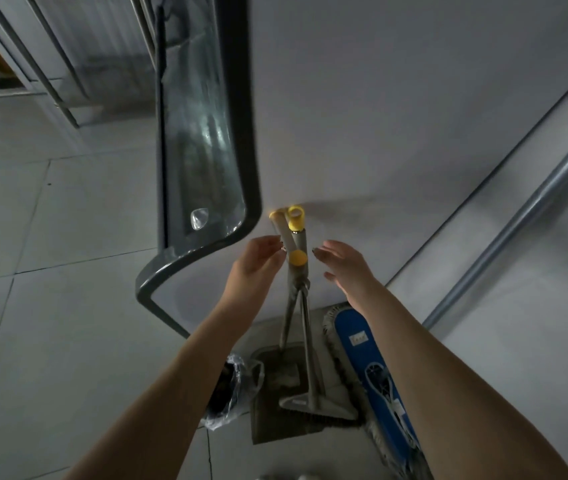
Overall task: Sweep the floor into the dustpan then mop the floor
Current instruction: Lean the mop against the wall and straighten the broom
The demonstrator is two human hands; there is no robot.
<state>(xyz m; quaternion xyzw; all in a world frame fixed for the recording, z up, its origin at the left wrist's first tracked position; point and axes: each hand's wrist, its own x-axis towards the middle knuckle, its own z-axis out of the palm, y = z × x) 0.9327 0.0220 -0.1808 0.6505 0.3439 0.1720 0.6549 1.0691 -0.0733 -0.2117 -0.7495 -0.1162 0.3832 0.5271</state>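
A grey broom (pixel 310 368) and a grey dustpan (pixel 277 403) stand against the white wall, and their yellow-capped handles (pixel 294 230) lean together. To their right a blue flat mop (pixel 376 372) with a pale fringe rests on the floor, and its metal pole (pixel 518 216) slants up to the right. My left hand (pixel 258 265) hovers just left of the handles, fingers apart and close to or lightly touching the pale handle. My right hand (pixel 341 268) hangs open just right of them, touching nothing.
A dark-framed glass door (pixel 202 133) stands ajar at the left of the handles. A clear plastic bag (pixel 234 386) with dark contents lies on the pale floor tiles (pixel 67 323) beside the dustpan. Metal rails (pixel 50 64) rise at the far left.
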